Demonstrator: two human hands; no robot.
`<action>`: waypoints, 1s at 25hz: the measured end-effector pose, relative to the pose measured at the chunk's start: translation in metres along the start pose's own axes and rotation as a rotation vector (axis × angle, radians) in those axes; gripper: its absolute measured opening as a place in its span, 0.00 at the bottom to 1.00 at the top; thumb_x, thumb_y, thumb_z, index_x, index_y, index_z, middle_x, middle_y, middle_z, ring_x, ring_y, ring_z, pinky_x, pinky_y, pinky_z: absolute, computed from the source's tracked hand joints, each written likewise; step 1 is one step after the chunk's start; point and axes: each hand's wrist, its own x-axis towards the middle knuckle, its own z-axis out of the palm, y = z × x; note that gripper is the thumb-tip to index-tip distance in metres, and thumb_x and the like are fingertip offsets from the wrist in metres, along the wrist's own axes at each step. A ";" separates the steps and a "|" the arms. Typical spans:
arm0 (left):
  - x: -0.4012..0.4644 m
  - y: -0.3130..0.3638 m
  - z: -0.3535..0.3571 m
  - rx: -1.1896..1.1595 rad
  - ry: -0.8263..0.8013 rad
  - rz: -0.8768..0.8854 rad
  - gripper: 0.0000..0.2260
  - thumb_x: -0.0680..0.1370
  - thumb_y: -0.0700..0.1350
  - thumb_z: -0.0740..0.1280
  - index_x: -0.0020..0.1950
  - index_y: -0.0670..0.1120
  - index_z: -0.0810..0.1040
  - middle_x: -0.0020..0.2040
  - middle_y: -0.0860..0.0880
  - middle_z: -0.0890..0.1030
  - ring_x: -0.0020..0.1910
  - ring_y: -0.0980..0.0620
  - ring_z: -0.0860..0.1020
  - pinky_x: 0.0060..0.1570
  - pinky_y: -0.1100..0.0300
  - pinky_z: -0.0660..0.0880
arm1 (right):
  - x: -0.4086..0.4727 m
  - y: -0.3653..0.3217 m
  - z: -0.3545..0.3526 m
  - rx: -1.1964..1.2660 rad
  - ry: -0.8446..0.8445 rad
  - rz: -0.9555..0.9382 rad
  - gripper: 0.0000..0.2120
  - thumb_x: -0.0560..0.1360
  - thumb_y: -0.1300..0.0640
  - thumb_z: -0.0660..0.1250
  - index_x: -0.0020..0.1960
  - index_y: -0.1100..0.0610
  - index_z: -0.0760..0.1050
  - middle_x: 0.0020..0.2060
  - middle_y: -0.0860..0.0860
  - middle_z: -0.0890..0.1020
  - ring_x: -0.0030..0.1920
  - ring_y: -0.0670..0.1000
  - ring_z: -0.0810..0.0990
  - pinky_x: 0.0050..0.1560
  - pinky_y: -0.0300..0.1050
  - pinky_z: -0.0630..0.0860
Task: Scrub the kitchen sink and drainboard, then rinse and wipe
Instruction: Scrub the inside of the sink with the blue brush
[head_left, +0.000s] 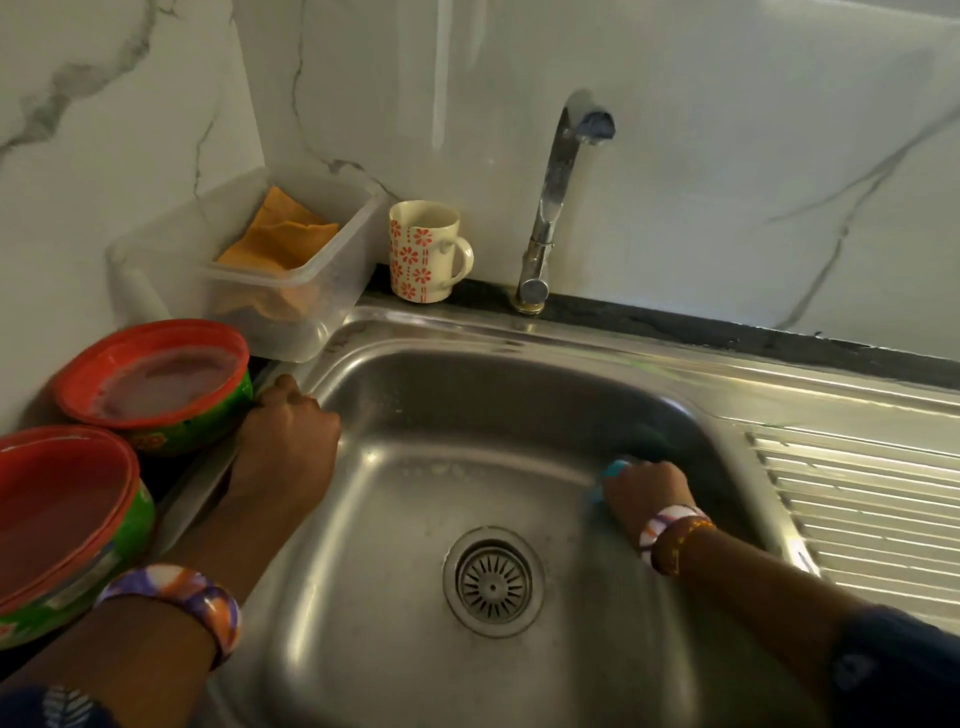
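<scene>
Bangled wrists frame the sink (363, 597). Your left hand (283, 441) curls over its rim at 9 o'clock, bracing. Your right hand (647, 493) clenches a blue scrubber (615, 470) against the basin's right wall at 3 o'clock. Drainboard (857, 499) lies just beyond that wall, ribs running left-right, nearer your right hand. Tap (556, 197) at 12 appears off.
</scene>
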 end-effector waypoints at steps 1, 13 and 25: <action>0.000 0.000 0.003 -0.020 0.033 0.020 0.11 0.44 0.36 0.75 0.19 0.40 0.74 0.22 0.42 0.72 0.25 0.45 0.74 0.23 0.68 0.66 | 0.001 0.008 -0.013 -0.019 0.011 0.074 0.17 0.81 0.59 0.51 0.63 0.56 0.75 0.60 0.52 0.79 0.62 0.54 0.77 0.56 0.46 0.74; 0.001 0.001 0.010 -0.188 -0.074 0.063 0.13 0.44 0.31 0.77 0.22 0.34 0.76 0.24 0.38 0.72 0.27 0.41 0.75 0.24 0.62 0.71 | -0.014 0.037 -0.012 0.006 0.191 0.152 0.17 0.83 0.54 0.50 0.64 0.53 0.73 0.56 0.51 0.80 0.57 0.54 0.80 0.50 0.44 0.75; -0.031 -0.015 -0.042 -0.260 -0.165 -0.074 0.11 0.80 0.48 0.57 0.59 0.48 0.75 0.59 0.48 0.77 0.58 0.48 0.77 0.50 0.57 0.75 | -0.014 -0.021 -0.088 0.532 0.409 -0.177 0.21 0.81 0.49 0.53 0.72 0.37 0.58 0.51 0.48 0.81 0.48 0.51 0.80 0.43 0.44 0.72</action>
